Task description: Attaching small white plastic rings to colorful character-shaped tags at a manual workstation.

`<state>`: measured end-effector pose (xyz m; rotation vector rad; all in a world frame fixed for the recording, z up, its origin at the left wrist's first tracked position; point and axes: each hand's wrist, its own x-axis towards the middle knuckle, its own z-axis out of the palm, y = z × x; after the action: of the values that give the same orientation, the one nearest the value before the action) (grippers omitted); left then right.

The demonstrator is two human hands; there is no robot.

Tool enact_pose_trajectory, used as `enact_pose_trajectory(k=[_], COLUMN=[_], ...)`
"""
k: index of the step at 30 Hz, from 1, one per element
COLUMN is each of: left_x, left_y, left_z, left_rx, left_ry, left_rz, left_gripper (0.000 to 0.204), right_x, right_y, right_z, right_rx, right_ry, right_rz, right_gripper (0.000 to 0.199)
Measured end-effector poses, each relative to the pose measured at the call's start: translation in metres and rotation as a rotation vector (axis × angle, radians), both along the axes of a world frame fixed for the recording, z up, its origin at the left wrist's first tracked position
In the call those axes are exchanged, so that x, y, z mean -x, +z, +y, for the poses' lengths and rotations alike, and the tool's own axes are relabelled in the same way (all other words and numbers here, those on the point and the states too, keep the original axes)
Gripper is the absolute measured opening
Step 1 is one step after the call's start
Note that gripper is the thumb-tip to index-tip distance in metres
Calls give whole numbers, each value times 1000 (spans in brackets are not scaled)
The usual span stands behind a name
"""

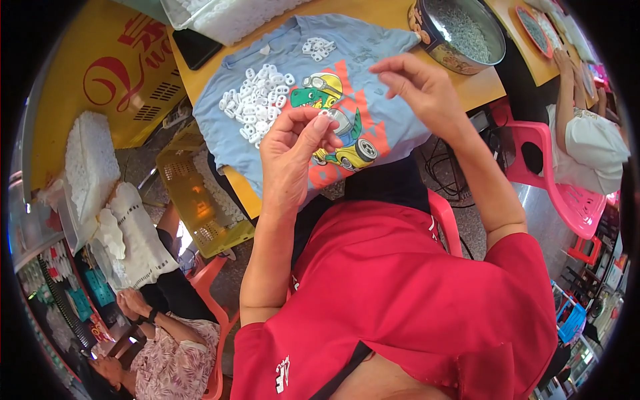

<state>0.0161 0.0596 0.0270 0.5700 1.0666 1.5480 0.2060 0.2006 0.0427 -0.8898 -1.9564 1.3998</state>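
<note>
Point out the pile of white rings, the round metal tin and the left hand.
White rings [257, 100]: head view, middle of the pile on the blue shirt.
Metal tin [453, 61]: head view, its near patterned wall.
Left hand [293, 150]: head view, back of the hand, fingertips pinching a small ring.

Light blue cloth [373, 80] with cartoon print: green dinosaur, yellow goggles, yellow car, orange-red lettering, at 12 o'clock. White small rings [257, 100] heaped on it toward 11. One pale ring [325, 115] pinched in left hand [293, 150], maybe whitish-grey, too small to tell. Red shirt [400, 293] with white mark at 6. Orange-yellow table [480, 90] at 1. Round tin [460, 33], patterned brown-gold wall, silvery bits inside, at 1. Pink plastic chair [567, 193] at 3. Yellow crate [200, 200] at 9. Yellow board [107, 80] with red lettering at 10. Floral pink-white blouse [177, 363] at 7.
</note>
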Motion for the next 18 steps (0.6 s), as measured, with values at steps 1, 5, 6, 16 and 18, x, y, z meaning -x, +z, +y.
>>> enact_pose_trajectory(k=[1, 5, 6, 16, 18], left_x=[-1, -4, -5, -7, -7], left_y=[2, 5, 7, 11, 10], left_z=[1, 2, 1, 1, 1], left_rx=[-7, -22, -24, -90, -103], left_ry=[5, -16, 7, 55, 66], left_rz=[3, 16, 19, 8, 8], left_gripper=[17, 17, 17, 16, 15], right_x=[5, 23, 27, 43, 45], right_y=[0, 6, 6, -4, -4], right_z=[-9, -33, -36, -51, -52], right_rx=[126, 433, 434, 621, 625], right_ry=[18, 57, 63, 87, 82], right_rz=[85, 325, 324, 473, 465], right_gripper=[20, 21, 21, 17, 17])
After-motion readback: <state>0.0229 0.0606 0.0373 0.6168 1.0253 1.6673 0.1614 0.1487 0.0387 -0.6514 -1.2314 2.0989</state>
